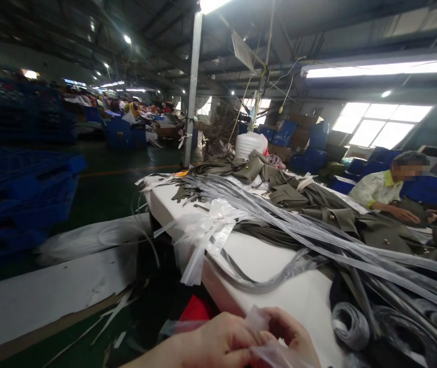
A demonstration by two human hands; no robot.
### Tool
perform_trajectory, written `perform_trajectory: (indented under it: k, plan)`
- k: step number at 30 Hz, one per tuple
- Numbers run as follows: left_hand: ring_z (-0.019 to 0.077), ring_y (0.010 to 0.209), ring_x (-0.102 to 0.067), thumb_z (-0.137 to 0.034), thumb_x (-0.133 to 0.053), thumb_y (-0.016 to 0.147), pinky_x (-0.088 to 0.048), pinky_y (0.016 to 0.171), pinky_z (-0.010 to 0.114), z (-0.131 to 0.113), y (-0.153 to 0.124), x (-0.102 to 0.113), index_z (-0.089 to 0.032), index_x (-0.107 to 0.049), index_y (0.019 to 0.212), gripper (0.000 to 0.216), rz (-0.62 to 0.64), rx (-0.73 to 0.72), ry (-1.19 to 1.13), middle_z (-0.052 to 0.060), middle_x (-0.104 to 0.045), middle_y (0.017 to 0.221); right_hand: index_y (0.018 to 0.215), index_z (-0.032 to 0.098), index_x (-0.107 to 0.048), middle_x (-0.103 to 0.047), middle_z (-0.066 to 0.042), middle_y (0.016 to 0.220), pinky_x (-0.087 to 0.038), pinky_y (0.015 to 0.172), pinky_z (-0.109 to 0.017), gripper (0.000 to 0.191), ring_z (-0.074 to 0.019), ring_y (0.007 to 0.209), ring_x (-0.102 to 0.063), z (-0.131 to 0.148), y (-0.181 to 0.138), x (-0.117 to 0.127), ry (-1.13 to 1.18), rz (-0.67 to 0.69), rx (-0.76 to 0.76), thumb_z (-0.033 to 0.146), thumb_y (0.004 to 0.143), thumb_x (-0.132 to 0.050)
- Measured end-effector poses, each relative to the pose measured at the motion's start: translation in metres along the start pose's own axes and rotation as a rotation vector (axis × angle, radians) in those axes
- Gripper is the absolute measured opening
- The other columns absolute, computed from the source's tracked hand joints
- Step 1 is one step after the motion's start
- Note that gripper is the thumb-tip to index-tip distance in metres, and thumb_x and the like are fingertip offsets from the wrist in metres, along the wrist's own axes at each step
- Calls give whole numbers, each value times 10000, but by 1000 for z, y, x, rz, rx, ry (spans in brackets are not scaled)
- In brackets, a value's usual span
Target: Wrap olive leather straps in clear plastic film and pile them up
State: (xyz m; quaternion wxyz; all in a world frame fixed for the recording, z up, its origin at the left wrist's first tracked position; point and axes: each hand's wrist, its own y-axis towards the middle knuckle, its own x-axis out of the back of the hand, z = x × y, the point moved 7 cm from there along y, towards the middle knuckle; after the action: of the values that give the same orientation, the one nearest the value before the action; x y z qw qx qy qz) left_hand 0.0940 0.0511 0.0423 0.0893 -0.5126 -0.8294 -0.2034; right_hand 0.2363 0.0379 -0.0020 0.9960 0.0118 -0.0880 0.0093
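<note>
At the bottom of the head view, my left hand (224,335) and my right hand (293,335) meet at the table's near edge. Both are closed, fingers pinching a clear plastic sleeve (258,318) between them. Part of the sleeve is hidden by the fingers. Just beyond lie long dark straps in clear plastic sleeves (279,212), stretched across the white table (237,301). Loose ends of clear plastic (199,250) hang over the table's left edge. Coiled straps in plastic (350,326) sit to the right of my right hand.
Dark olive bag pieces (333,220) are heaped along the table. A co-worker (379,186) sits at the far right, hands on dark material. Blue pallets (22,189) are stacked at left. White sheeting (61,286) lies on the floor. A metal post (193,92) stands behind the table.
</note>
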Motion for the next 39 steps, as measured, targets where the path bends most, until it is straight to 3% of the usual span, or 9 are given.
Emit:
perform_trajectory:
  k: [3, 9, 15, 24, 28, 31, 34, 38, 39]
  plan:
    - [198, 891, -690, -557, -419, 1004, -509, 799, 228, 2, -4, 3, -187, -782, 1010, 519, -2, 5, -10, 87, -747, 938, 716, 162, -687, -672, -56, 652, -410, 558, -280, 399, -169, 585, -541, -8, -3, 0, 69, 21, -76, 553, 769, -746]
    - [184, 809, -667, -584, -430, 991, -498, 741, 219, 11, -9, -1, -180, -772, 968, 530, 13, 12, -21, 68, -718, 842, 594, 180, -577, -588, -7, 544, -327, 505, -250, 457, -128, 517, -452, -9, -4, 0, 73, -143, -24, 572, 723, -773]
    - [209, 944, -689, -530, -381, 1023, -501, 797, 221, 2, -7, 1, -159, -748, 1001, 523, 70, -6, -38, 92, -733, 992, 697, 184, -660, -572, 5, 613, -383, 549, -255, 352, -144, 585, -475, 2, 1, -12, -42, -36, 13, 520, 751, -749]
    - [199, 841, -665, -500, -376, 1020, -496, 775, 238, 4, 18, -4, -170, -691, 804, 505, 109, -111, -3, 91, -703, 884, 559, 213, -457, -482, 37, 509, -296, 484, -248, 497, -111, 495, -368, -14, -1, 9, -80, -358, 96, 583, 722, -746]
    - [194, 833, -657, -494, -354, 1027, -492, 760, 232, 8, 28, -10, -171, -726, 891, 511, 175, -171, -15, 96, -706, 894, 657, 196, -581, -558, 14, 572, -367, 495, -239, 456, -125, 515, -457, -6, -14, 27, 24, -414, 36, 613, 698, -762]
    - [203, 862, -674, -494, -365, 1028, -497, 764, 231, 17, 32, -6, -167, -753, 933, 516, 157, -126, -24, 105, -729, 923, 941, 204, -696, -645, -27, 738, -462, 548, -251, 378, -160, 599, -577, 12, -30, 43, 127, -381, 18, 542, 775, -732]
    - [211, 867, -689, -490, -382, 1024, -500, 768, 234, 24, 31, -3, -164, -766, 945, 510, 134, -86, -17, 111, -745, 925, 1144, 244, -721, -705, -87, 925, -540, 678, -304, 473, -240, 803, -673, 40, -38, 47, 34, -235, 107, 424, 717, -814]
    - [199, 850, -672, -459, -415, 1020, -495, 770, 232, 28, 23, -3, -170, -765, 943, 460, 127, -60, -21, 95, -740, 931, 839, 256, -774, -688, -52, 825, -515, 672, -283, 125, -201, 731, -643, 53, -32, 38, -140, -91, 132, 358, 768, -788]
    - [191, 843, -662, -449, -434, 1016, -492, 768, 228, 29, 20, -4, -177, -763, 944, 432, 124, -35, -28, 82, -734, 937, 737, 238, -746, -666, -40, 768, -499, 652, -272, 145, -183, 687, -619, 52, -29, 36, -172, -85, 134, 370, 797, -760]
